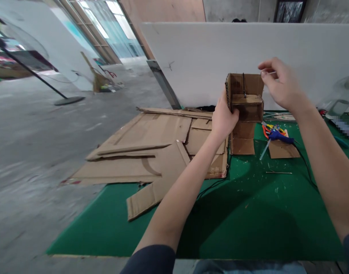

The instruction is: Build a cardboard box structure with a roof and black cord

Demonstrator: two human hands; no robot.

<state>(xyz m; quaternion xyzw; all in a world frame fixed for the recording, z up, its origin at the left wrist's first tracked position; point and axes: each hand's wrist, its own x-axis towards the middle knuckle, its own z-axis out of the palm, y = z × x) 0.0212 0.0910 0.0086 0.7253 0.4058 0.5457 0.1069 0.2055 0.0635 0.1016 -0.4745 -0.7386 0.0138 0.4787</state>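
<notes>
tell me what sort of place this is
Probably a makeshift craft workshop: flat cardboard and what looks like a glue gun lie on a green table, and the floor looks like bare concrete.

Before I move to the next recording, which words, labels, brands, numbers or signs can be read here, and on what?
None can be read.
Flat cardboard: faint print near its right front corner, too blurred to read.
White panel: a dark mark, not legible as writing.
Held cardboard box: no legible print.
Pixelated item, far right: unreadable.
</notes>
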